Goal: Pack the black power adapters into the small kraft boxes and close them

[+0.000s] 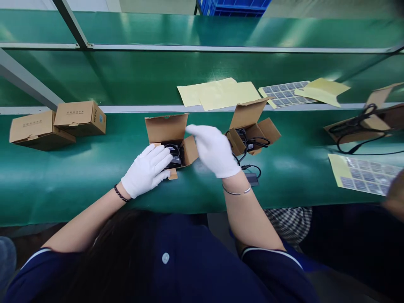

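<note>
A small brown cardboard box (166, 128) stands with its lid raised in front of me, black items with a cable (174, 152) inside it. My left hand (148, 168), in a white glove, lies flat over the box's left side, fingers stretched across its opening. Just right of the box is my right hand (213, 149), also gloved, with fingers extended toward the lid's right edge. It is near the right side flap (190, 150); whether it touches the flap is unclear. I see nothing held in it.
Two closed boxes (80, 118) sit at the left. Right of my hand is another opened box (249, 134) with black cables, and a black adapter (252, 179) lies before it. Yellow sheets (221, 93) and label sheets (285, 93) lie behind. A co-worker sits at the right.
</note>
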Demonstrator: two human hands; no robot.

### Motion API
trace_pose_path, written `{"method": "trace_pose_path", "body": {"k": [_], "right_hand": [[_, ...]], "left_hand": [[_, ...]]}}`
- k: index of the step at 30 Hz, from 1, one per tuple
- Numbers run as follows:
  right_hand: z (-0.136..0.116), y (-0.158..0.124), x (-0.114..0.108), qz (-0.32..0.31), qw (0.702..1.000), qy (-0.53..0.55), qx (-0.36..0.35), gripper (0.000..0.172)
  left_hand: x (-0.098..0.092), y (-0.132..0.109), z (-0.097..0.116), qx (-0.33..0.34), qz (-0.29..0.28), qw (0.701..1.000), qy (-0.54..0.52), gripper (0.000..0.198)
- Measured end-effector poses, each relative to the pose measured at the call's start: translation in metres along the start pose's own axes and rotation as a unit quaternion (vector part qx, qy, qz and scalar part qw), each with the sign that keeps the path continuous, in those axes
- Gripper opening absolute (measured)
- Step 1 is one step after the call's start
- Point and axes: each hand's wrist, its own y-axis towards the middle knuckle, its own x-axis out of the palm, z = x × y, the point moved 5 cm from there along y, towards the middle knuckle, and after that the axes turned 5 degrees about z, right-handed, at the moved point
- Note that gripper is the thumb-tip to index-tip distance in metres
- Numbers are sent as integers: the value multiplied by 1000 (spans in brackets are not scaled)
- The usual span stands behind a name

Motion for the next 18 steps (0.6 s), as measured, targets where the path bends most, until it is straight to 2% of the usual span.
{"method": "trace_pose_path", "body": {"k": [1,3,5,7,9,11,13,15,16,18], "right_hand": [[16,-1,-2,37,997,61,41,41],[34,-2,15,22,976,197,88,56],[37,-2,41,-8,947,306,93,73],[34,-4,58,28,930,356,83,68],[34,-8,62,83,926,361,67,44],[36,-14,57,101,933,342,40,32],[38,-21,47,83,947,309,0,37],[36,-27,39,54,962,263,-58,47],[35,-30,36,46,966,238,-89,52],[31,-34,36,43,971,193,-136,60]], "left_hand": [[-1,1,0,4,-3,1000,0,39],[-2,4,-1,7,-8,1000,-1,37],[1,5,-3,6,-12,1000,-9,35],[7,1,-7,-8,5,999,-40,33],[11,-8,-10,-46,71,991,-104,33],[14,-23,-14,-120,176,959,-187,41],[18,-40,-16,-198,264,907,-262,62],[20,-51,-16,-248,302,878,-278,73],[20,-53,-14,-258,304,880,-257,68],[18,-53,-13,-258,294,902,-183,43]]}}
